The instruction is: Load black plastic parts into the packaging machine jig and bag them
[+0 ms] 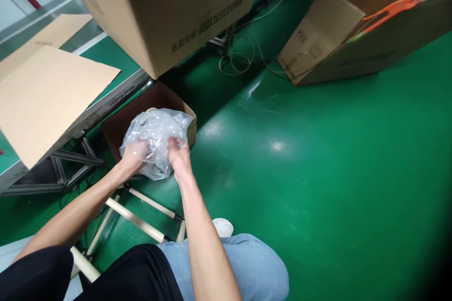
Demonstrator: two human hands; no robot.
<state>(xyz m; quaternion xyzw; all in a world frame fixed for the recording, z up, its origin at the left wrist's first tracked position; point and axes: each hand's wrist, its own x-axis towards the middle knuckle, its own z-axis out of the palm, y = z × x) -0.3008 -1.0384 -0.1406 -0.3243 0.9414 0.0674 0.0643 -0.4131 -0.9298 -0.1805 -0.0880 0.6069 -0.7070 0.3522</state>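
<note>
A crumpled clear plastic bag (160,124) is bunched between my two hands, over the open top of a cardboard box (190,134) on the floor. My left hand (137,154) grips the bag's near left side; its fingers are partly covered by the film and a little blurred. On the right side, my right hand (178,154) is closed on the plastic, thumb and fingers pinching it. What lies inside the bag or beneath it in the box cannot be made out.
A large carton (190,14) overhangs the edge of a green-topped workbench (122,59). Flat cardboard (52,89) lies on the bench at left. A pale tube frame (137,223) stands by my legs. Far right, another open box (353,63) holds an orange item (395,9). A thin cable (236,74) loops across the floor.
</note>
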